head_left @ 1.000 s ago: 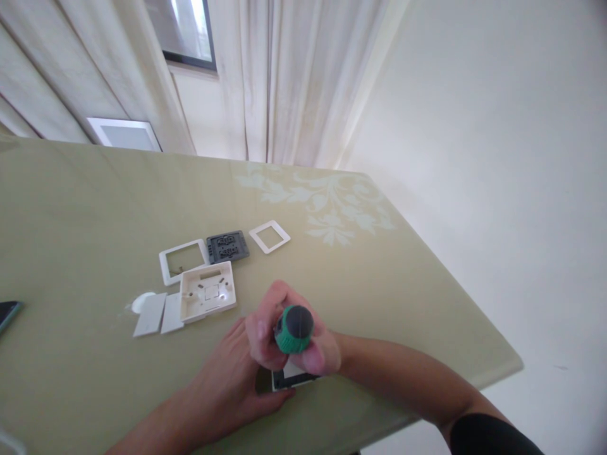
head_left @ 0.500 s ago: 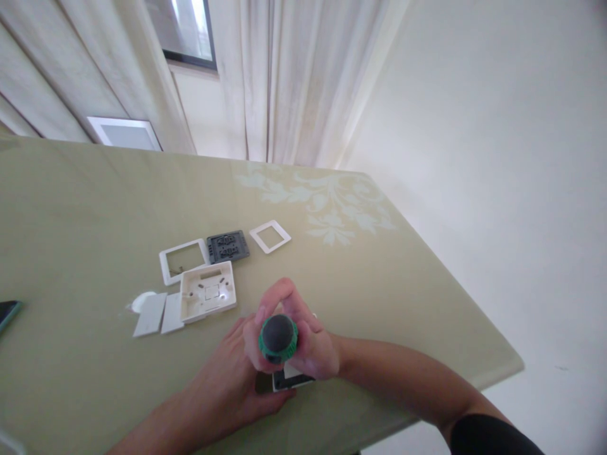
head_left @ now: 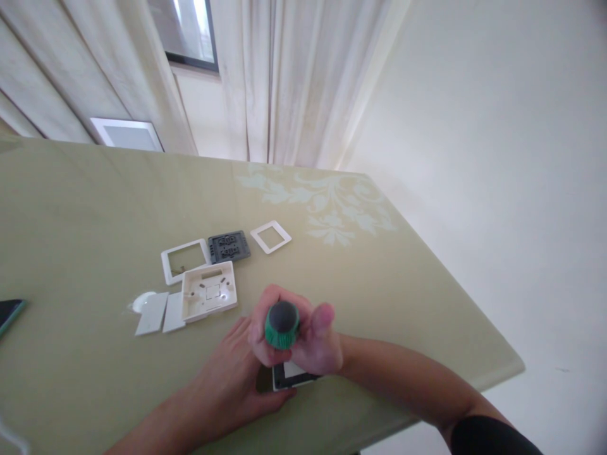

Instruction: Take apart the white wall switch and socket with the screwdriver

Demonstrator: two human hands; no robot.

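Near the table's front edge, my right hand (head_left: pixel 308 344) is wrapped round the green and black handle of a screwdriver (head_left: pixel 282 325), which stands nearly upright with its butt end facing me. Its shaft and tip are hidden beneath the hand. Below it lies a wall switch unit (head_left: pixel 287 377), dark-framed with a white centre and a white rim, mostly covered by my hands. My left hand (head_left: pixel 241 373) grips that unit along its left side, thumb at the near edge and the other fingers partly hidden behind my right hand.
Left of my hands sits a white mounting box (head_left: pixel 232 294), with two white rocker plates (head_left: pixel 152 314) beside it. Behind are a white frame (head_left: pixel 165 268), a dark grey socket plate (head_left: pixel 229 246) and a smaller white frame (head_left: pixel 258 239). A dark phone-like object (head_left: pixel 10 313) lies far left.
My right hand has shifted slightly right and turned on the handle; its thumb now points up, away from the grip. The screwdriver's butt has tilted away a little. My left hand stays put.
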